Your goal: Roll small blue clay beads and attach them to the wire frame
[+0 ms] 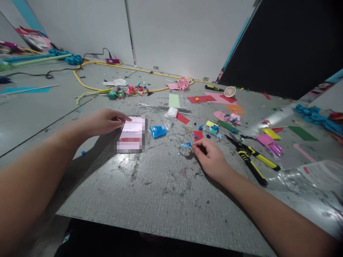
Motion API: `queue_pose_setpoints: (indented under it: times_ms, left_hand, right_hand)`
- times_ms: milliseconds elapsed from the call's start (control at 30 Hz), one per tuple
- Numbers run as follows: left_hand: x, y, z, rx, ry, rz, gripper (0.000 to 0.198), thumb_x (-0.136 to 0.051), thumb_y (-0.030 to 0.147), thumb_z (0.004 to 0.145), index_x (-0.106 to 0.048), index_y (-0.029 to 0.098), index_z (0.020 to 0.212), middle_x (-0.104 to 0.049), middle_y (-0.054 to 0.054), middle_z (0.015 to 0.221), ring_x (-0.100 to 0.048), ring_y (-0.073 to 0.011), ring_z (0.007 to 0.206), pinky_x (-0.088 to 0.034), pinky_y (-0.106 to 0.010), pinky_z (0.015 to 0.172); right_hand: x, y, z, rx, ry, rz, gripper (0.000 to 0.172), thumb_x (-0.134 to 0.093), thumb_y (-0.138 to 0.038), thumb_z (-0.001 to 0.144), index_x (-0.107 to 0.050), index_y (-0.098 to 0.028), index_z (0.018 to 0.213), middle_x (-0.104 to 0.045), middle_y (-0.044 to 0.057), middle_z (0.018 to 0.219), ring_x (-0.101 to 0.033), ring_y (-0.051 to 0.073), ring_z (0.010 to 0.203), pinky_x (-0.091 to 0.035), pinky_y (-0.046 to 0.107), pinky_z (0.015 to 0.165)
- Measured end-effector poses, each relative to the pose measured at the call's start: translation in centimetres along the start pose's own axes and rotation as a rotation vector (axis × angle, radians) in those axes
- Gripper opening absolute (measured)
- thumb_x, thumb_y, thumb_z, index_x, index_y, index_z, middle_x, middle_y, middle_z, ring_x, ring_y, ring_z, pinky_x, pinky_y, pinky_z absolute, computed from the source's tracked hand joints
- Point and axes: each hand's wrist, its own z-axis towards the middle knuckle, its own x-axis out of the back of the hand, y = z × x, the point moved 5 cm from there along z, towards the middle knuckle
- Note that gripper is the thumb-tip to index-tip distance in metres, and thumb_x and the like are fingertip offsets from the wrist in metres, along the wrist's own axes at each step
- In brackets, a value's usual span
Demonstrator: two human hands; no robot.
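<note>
At the upper left edge of a phone lying on the grey table, my left hand has its fingers stretched out over the lit screen and holds nothing. My right hand is pinched on a small blue piece with thin wire around it, just above the table. Between the hands lies a blue packet. A red paper with blue bits rests beyond my right fingertips.
Black and yellow pliers and a clear plastic bottle lie right of my right hand. Thin wires, coloured papers and a white packet are farther back. A yellow cable runs along the wall.
</note>
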Motion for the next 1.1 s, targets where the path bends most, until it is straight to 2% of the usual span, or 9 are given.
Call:
queue_pose_setpoints:
  times_ms: [100,233,367,467,633,800,933,1000,1100]
  left_hand:
    - [-0.1,0.3,0.0,-0.003,-0.051,0.023,0.047,-0.058,0.039,0.090,-0.082,0.018,0.124,-0.082,-0.012,0.110,-0.070,-0.0256,0.093,-0.053,-0.036,0.084]
    - [-0.3,1.3,-0.3,-0.127,-0.065,0.049,0.052,-0.057,0.047,0.094,-0.080,0.015,0.128,-0.070,-0.018,0.128,-0.064,-0.0293,0.115,-0.050,-0.041,0.102]
    - [-0.9,2.6,-1.0,-0.286,-0.121,0.055,0.047,-0.063,0.053,0.094,-0.086,0.021,0.119,-0.055,-0.017,0.141,-0.056,-0.0310,0.127,-0.043,-0.046,0.115]
    - [-1.3,2.9,-1.3,-0.348,-0.149,0.066,0.043,-0.063,0.056,0.096,-0.088,0.024,0.112,-0.051,-0.015,0.141,-0.051,-0.0325,0.131,-0.039,-0.050,0.120]
    - [-1.6,2.4,-1.3,-0.367,-0.153,0.062,0.047,-0.064,0.061,0.096,-0.088,0.024,0.112,-0.051,-0.015,0.141,-0.053,-0.0335,0.128,-0.044,-0.052,0.115]
    - [-1.1,1.9,-1.0,-0.343,-0.101,0.020,0.050,-0.062,0.061,0.096,-0.083,0.025,0.124,-0.054,-0.014,0.138,-0.056,-0.0333,0.127,-0.053,-0.042,0.102]
    - [-1.1,2.2,-0.9,-0.337,-0.109,-0.001,0.047,-0.063,0.063,0.093,-0.084,0.030,0.118,-0.058,-0.012,0.138,-0.059,-0.0331,0.127,-0.053,-0.040,0.100]
    - [-1.2,2.4,-0.8,-0.324,-0.112,-0.009,0.048,-0.062,0.064,0.093,-0.085,0.027,0.115,-0.060,-0.013,0.137,-0.062,-0.0321,0.121,-0.052,-0.041,0.101]
    - [-0.8,2.8,-0.7,-0.273,-0.032,-0.030,0.053,-0.052,0.059,0.100,-0.083,0.018,0.114,-0.064,-0.015,0.130,-0.064,-0.0290,0.114,-0.050,-0.041,0.103]
  right_hand:
    - [0.0,0.0,0.0,0.001,0.001,0.000,0.018,-0.059,-0.034,0.097,-0.067,-0.022,0.086,-0.069,0.006,0.085,-0.061,0.022,0.078,-0.050,0.034,0.070]
    - [-0.1,0.0,0.0,-0.004,0.004,-0.003,0.018,-0.058,-0.034,0.097,-0.067,-0.022,0.087,-0.068,0.007,0.085,-0.060,0.021,0.076,-0.049,0.034,0.069]
    - [-0.1,-0.1,0.0,-0.006,-0.001,-0.007,0.017,-0.059,-0.033,0.097,-0.067,-0.022,0.086,-0.069,0.006,0.084,-0.060,0.021,0.075,-0.048,0.033,0.068]
    - [0.0,-0.1,0.0,-0.001,0.001,-0.010,0.018,-0.059,-0.033,0.098,-0.067,-0.022,0.086,-0.068,0.006,0.084,-0.060,0.021,0.075,-0.048,0.034,0.069]
    - [0.0,-0.1,0.0,0.003,-0.001,-0.011,0.018,-0.059,-0.034,0.098,-0.067,-0.022,0.087,-0.069,0.006,0.085,-0.061,0.022,0.076,-0.048,0.034,0.069]
    - [0.0,0.0,0.0,0.004,0.005,-0.011,0.019,-0.058,-0.035,0.097,-0.068,-0.021,0.088,-0.069,0.007,0.086,-0.061,0.022,0.077,-0.048,0.034,0.068]
    - [-0.1,0.1,0.0,0.008,0.008,-0.015,0.020,-0.058,-0.036,0.097,-0.068,-0.022,0.087,-0.068,0.006,0.084,-0.060,0.022,0.076,-0.048,0.035,0.069]
    - [-0.1,0.0,-0.1,0.010,0.008,-0.023,0.020,-0.057,-0.036,0.097,-0.067,-0.022,0.087,-0.068,0.006,0.085,-0.060,0.022,0.076,-0.048,0.035,0.069]
    - [-0.1,-0.1,-0.1,0.019,0.012,-0.042,0.021,-0.057,-0.035,0.098,-0.068,-0.022,0.086,-0.068,0.006,0.084,-0.061,0.022,0.076,-0.047,0.034,0.070]
